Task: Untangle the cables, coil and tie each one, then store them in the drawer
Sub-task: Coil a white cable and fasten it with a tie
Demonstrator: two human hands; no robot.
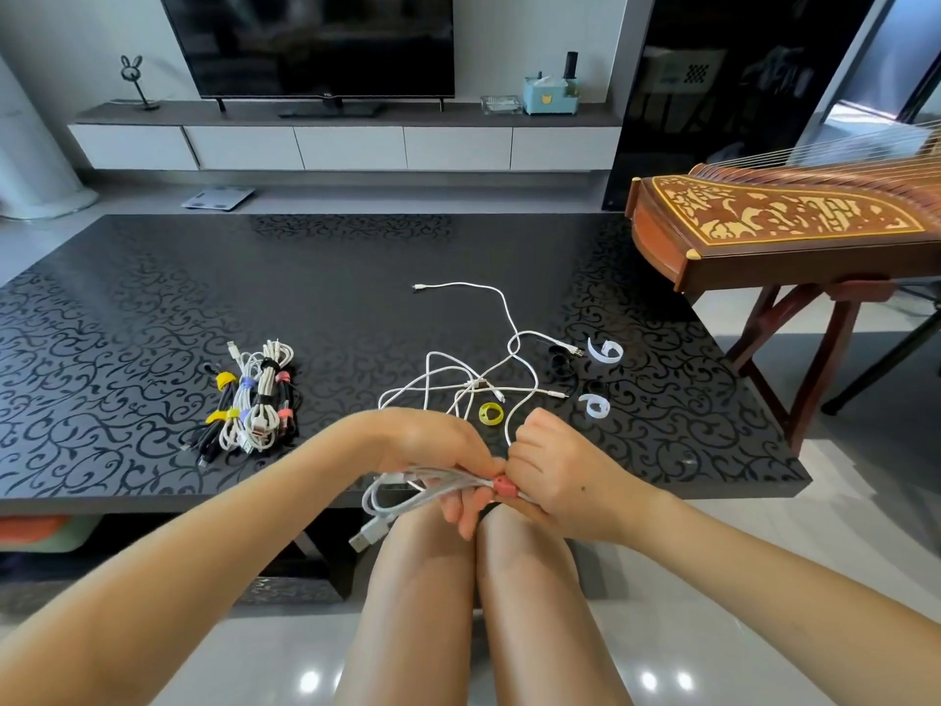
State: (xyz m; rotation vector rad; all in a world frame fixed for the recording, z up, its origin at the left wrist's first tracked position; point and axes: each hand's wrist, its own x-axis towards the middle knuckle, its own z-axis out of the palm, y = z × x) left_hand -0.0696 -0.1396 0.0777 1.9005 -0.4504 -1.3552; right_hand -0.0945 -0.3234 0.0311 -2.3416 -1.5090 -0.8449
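Left grip [433, 445]: clenched round the coiled white cable [407, 494]; my fingertips show beneath the strands.
Right grip [557, 468]: pinching the pink tie [503, 487] where it wraps the coil, pressed up against my left grip.
Coiled white cable: held in both grips above my knees [433, 557], just off the near edge of the surface [153, 308]; its USB plug [367, 535] hangs at the lower left.
Tied bundles [254, 400]: lying together on the surface to my left, banded with yellow, blue, black and pink ties.
Loose white cables [476, 383]: tangled on the surface just beyond my grips; one end trails toward the far side.
Yellow tie [491, 414]: a closed ring on the surface among the loose cables, near my right grip.
White ties: two curled strips right of the tangle, one farther [605, 350], one nearer [597, 404], apart from each other.
Black ties [559, 363]: between the tangle and the white ties; I cannot tell the count against the dark surface.
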